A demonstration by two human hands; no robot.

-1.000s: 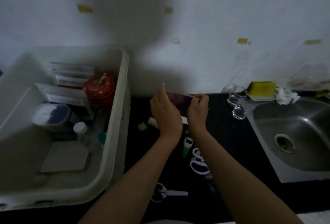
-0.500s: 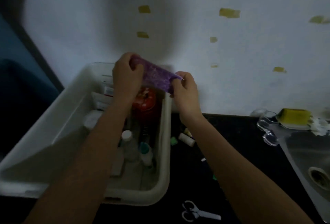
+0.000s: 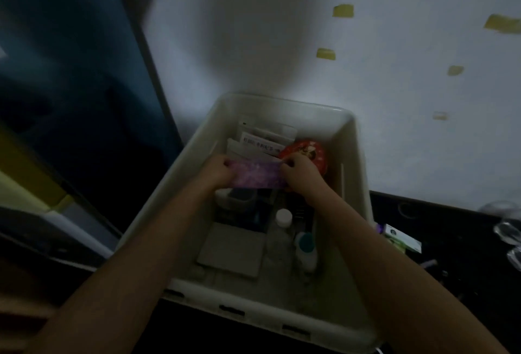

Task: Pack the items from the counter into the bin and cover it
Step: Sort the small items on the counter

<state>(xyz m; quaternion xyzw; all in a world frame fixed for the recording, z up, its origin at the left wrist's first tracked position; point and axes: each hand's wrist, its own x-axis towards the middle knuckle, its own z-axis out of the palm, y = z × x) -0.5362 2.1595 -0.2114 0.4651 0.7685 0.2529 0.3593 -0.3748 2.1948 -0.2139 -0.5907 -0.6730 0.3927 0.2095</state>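
Purple packet (image 3: 255, 175): long axis running hand to hand, level, inside the bin (image 3: 355, 162).
Left hand (image 3: 217, 171): grips its left end.
Right hand (image 3: 299, 173): pinches its right end.

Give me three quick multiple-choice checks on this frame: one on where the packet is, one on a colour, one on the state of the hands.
1. Where is the purple packet?
A. on the counter
B. inside the bin, above its contents
C. in the sink

2. What colour is the round tin at the bin's far end?
A. red
B. blue
C. black

3. How is the packet held?
A. left hand alone
B. lying free
C. both hands, the right hand on the other end

Key: 1 B, the packet sits within the bin's walls. 2 A, the tin's lid shows red. 3 C, fingers of each hand curl over one end.
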